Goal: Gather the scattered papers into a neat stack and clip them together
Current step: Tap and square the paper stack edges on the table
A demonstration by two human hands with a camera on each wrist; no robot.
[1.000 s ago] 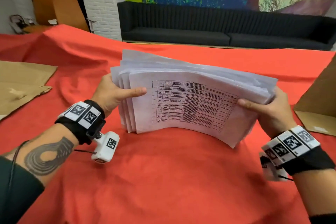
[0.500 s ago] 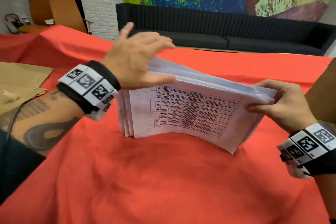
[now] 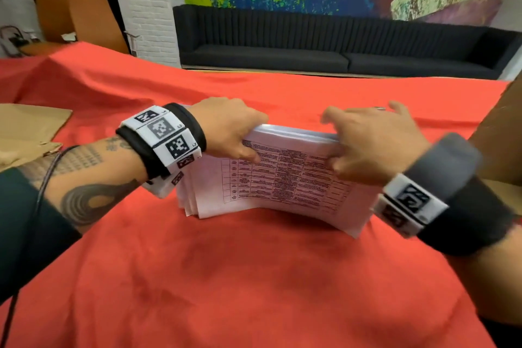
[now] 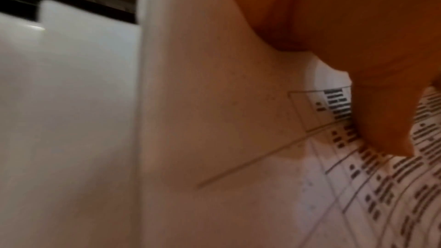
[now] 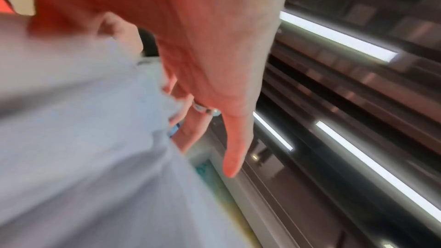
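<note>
I see the paper stack (image 3: 282,178) standing on its long edge mid-tabletop, front sheet a printed table, sheets bowed and fanned at the lower left corner. Left hand (image 3: 228,127) clamps the top left edge, thumb on the front sheet. Right hand (image 3: 375,144) sits over the top right edge, thumb in front, fingers spread; grip blurred, I cannot tell. Red cloth (image 3: 254,277) covers the tabletop. Cardboard sheet (image 3: 25,133) lies far left, cardboard box (image 3: 500,150) just right of the right wrist. Black sofa (image 3: 339,45) behind.
</note>
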